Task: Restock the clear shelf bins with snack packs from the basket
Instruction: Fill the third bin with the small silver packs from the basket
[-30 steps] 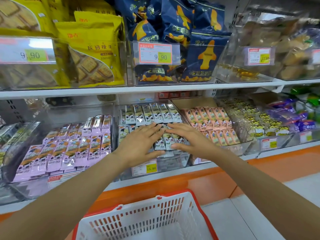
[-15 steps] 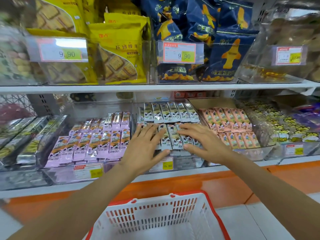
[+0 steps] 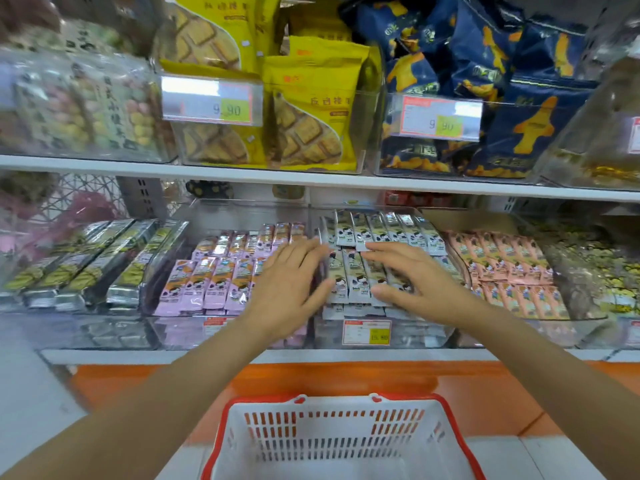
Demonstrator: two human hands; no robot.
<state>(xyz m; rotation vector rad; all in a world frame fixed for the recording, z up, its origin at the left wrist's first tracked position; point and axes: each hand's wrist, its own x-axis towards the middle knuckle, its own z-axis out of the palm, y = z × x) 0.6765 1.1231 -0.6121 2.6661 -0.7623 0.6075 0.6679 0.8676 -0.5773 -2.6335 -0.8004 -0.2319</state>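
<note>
Grey snack packs (image 3: 381, 230): rows in clear bin (image 3: 422, 334), frame centre; front rows partly hidden by hands.
Right hand (image 3: 412, 275): fingers straight, spread, flat on the packs.
Left hand (image 3: 291, 285): motion-blurred, fingers extended, holding nothing, at the bin's 9 o'clock edge.
Basket (image 3: 346, 445): 6 o'clock, cut off below.

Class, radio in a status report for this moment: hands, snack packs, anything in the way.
Left hand open, at the left edge of the grey snack packs. Right hand open, flat on them. Basket below; bin unobstructed.
</note>
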